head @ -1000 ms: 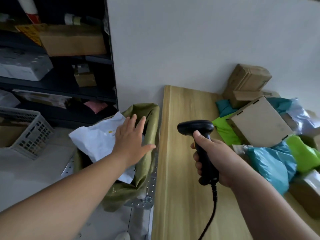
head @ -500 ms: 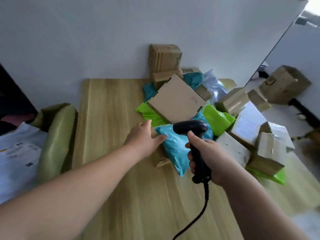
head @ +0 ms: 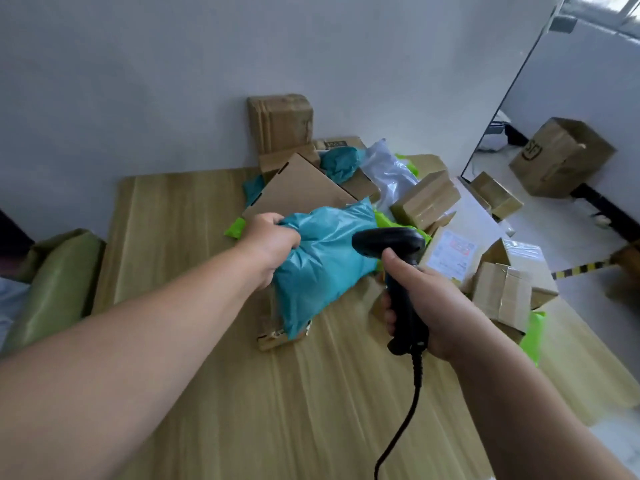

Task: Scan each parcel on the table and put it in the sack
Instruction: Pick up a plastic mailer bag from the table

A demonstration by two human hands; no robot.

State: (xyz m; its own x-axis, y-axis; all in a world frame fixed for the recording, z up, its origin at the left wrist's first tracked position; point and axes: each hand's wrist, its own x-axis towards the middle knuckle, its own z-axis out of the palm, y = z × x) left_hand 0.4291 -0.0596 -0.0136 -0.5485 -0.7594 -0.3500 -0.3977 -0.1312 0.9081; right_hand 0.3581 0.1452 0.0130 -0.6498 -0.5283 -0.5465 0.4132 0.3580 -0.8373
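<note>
Grips a crinkly, glossy teal plastic bag [head: 325, 268] in the left hand [head: 270, 244]; clasps a smooth black pistol-shaped scanner [head: 388, 242] in the right hand [head: 433, 306].

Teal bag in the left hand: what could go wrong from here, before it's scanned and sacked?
1. The left hand grips the teal bag by one bunched corner; the slack plastic might slip as it lifts.
2. The bag lies over a small taped box; lifting could drag that box along.
3. No label shows on the bag's visible face, so the scanner in the right hand may read nothing until the bag is turned.
</note>
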